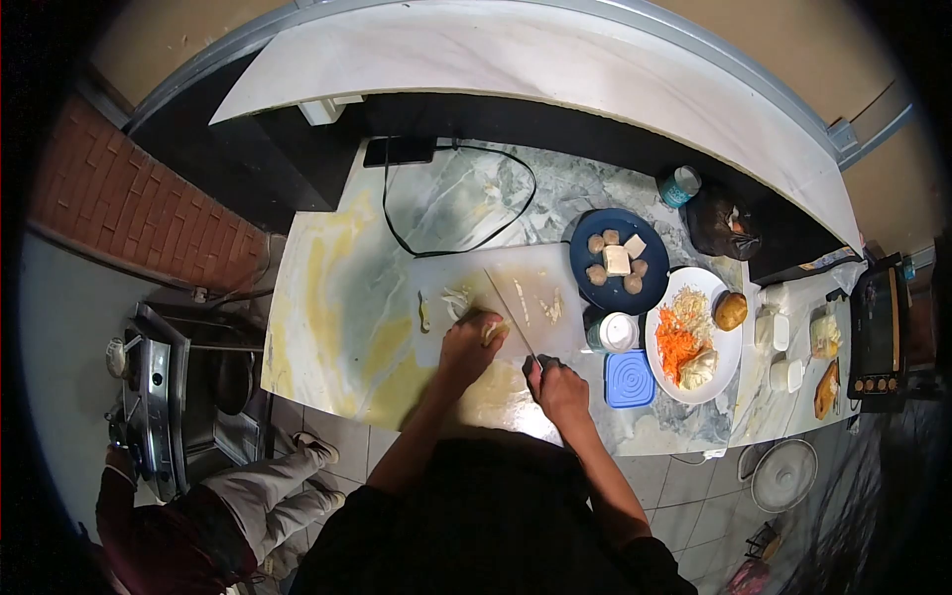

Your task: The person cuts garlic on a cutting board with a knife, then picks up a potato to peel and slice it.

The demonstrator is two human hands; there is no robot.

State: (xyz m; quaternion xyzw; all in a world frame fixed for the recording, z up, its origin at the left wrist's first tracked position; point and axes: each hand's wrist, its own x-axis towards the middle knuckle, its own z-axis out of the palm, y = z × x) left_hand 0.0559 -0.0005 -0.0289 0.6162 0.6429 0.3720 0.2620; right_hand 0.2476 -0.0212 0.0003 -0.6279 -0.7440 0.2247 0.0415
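A white cutting board [535, 263] lies on the marble counter. On its left part my left hand [471, 347] has its fingers closed round a small pale piece of food [493, 332]. My right hand [557, 389] grips the dark handle of a knife [512, 312], whose blade slants up and left over the board, to the right of my left hand. Pale thin strips [551, 309] lie on the board right of the blade, and more pale slices [456, 300] lie above my left hand. A dark green-yellow scrap [424, 313] rests near the board's left edge.
Right of the board are a blue plate [585, 283] with round pieces and pale blocks, a white plate [732, 357] with shredded orange and pale food, a white-topped jar [617, 332] and a blue lid [629, 380]. A black cable [535, 188] loops behind. Another person stands by a stove [154, 382].
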